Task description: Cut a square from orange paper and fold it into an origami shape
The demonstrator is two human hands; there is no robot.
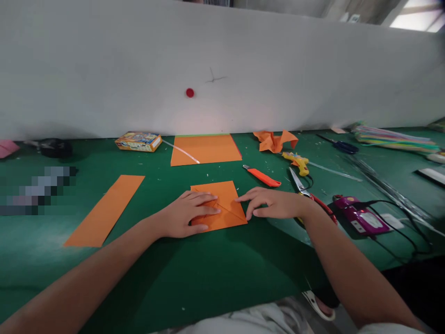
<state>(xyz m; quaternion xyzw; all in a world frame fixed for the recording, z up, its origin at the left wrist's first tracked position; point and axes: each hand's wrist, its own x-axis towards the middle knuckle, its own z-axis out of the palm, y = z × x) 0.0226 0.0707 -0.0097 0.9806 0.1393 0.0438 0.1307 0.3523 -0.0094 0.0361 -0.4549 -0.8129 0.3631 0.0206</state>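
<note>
A square of orange paper (227,191) with diagonal crease lines lies on the green table (194,278) in front of me. My left hand (189,213) rests flat on its left part, fingers spread and pointing right. At the paper's right side, my right hand (269,202) has its fingers apart, with fingertips touching the right edge and the lower right corner. Neither hand grips anything. An orange paper strip (107,208) lies to the left. Behind the square is a larger orange sheet (208,148).
Right of the sheet lie an orange cutter (264,177), a yellow glue gun (296,161), scissors (321,202), crumpled orange paper (274,141) and a purple power socket (363,218) with cables. A small box (139,141) sits near the white wall (121,69).
</note>
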